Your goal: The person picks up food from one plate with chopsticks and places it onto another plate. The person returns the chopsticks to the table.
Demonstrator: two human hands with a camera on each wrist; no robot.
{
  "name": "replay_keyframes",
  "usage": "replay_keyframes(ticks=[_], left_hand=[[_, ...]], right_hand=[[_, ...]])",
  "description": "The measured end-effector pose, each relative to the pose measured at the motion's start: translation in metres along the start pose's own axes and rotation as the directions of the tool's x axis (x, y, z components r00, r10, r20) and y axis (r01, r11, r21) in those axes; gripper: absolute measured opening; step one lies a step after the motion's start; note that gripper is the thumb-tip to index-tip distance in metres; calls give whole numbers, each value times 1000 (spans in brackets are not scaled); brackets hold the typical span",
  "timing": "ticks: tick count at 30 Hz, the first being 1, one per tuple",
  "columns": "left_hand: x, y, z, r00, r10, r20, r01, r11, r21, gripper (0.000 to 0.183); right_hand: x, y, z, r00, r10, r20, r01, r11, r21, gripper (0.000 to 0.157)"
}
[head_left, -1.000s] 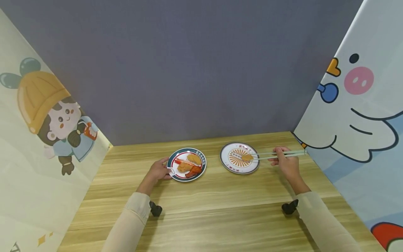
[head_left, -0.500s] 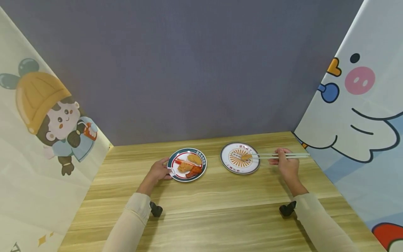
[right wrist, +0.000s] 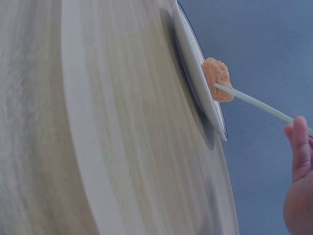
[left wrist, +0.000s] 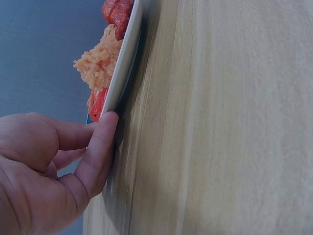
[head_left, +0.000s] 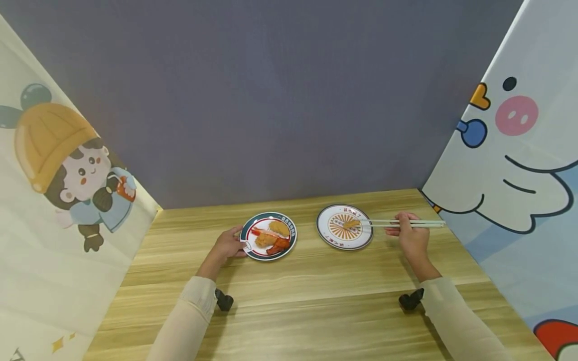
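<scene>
In the head view my left hand (head_left: 228, 244) pinches the left edge of a green-rimmed plate (head_left: 245, 233), which rests on the table. Food pieces lie on it: a golden flat piece (head_left: 279, 228), a crumbly fried piece (left wrist: 100, 63), a reddish-brown glazed piece (head_left: 278, 245) and a red-and-white strip (head_left: 258, 231). My right hand (head_left: 413, 239) holds pale green chopsticks (right wrist: 259, 104) pointing left. Their tips meet a golden-brown nugget (right wrist: 216, 76) at the white plate (head_left: 331, 239) with an orange sunburst. Whether the tips grip the nugget, I cannot tell.
The wood-grain table (head_left: 307, 311) extends in front of both plates. A grey panel (head_left: 289, 100) stands behind it. Cartoon-printed panels flank it at left (head_left: 40, 240) and right (head_left: 506, 160). A black wrist camera (head_left: 224, 300) is on the left sleeve, another (head_left: 411, 300) on the right.
The chopsticks have drawn closer together and the nugget has shifted slightly left and up on the white plate. My left hand and the green-rimmed plate stay almost where they were.
</scene>
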State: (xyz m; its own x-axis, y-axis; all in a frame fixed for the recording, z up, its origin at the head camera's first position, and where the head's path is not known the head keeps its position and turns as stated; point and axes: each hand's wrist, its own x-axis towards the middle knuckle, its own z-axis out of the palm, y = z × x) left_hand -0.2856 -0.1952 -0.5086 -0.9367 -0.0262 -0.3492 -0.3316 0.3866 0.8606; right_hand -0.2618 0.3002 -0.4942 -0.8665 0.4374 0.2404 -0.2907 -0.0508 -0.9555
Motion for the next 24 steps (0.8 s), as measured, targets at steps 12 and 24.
replay_keyframes(ticks=[12, 24], left_hand=[[-5, 2, 1, 1000, 7, -15, -7, 1000, 3, 70], [-8, 4, 2, 1000, -2, -22, 2, 1000, -2, 70]], right_hand=[[1, -2, 0, 996, 70, -50, -64, 992, 104, 28], [10, 17, 3, 994, 84, -75, -74, 989, 132, 28]])
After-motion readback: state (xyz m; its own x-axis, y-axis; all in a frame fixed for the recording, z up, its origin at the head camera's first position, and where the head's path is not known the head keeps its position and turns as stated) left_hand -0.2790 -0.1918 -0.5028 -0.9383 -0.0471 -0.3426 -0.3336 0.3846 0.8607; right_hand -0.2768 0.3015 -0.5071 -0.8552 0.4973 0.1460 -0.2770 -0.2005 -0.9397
